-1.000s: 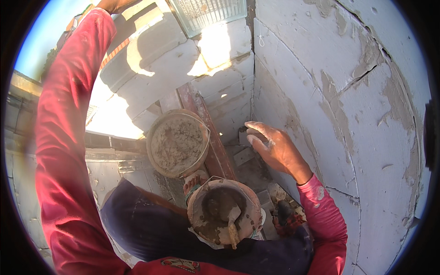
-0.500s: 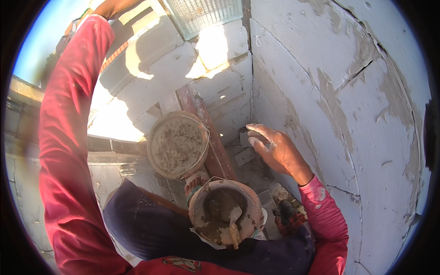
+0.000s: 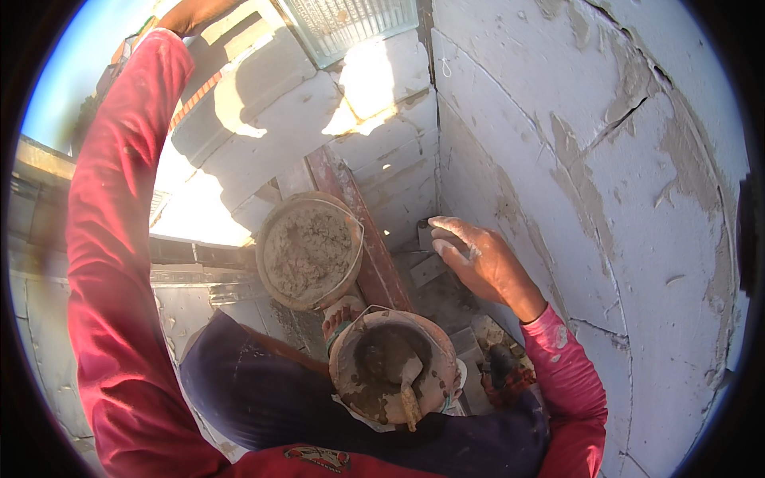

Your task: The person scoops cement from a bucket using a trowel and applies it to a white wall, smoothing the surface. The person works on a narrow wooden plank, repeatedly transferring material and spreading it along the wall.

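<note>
Head view: the right hand (image 3: 478, 259) is held out over the inner corner where the two white block walls (image 3: 558, 103) meet, its grip closed around a small grey piece (image 3: 426, 235), probably a trowel handle or a block offcut, though too much is hidden to tell which. The left hand (image 3: 191, 12) is raised high at the top rim, on or at the upper edge of the wall; its fingers are cut off, so I cannot tell how its grip stands.

As to progress, the courses around the corner look laid and the joints smeared with mortar, and both pails hold material: the grey bucket (image 3: 307, 251) is nearly full of mix, the orange bucket (image 3: 390, 370) holds a smaller muddy remainder with a trowel (image 3: 410, 390) standing in it (so, by my judgement, the laying is well along, not finished).

Room is tight. A reddish plank (image 3: 358, 231) runs between bucket and wall, rubble lies on the floor (image 3: 446, 299), and the walls close in on two sides.
</note>
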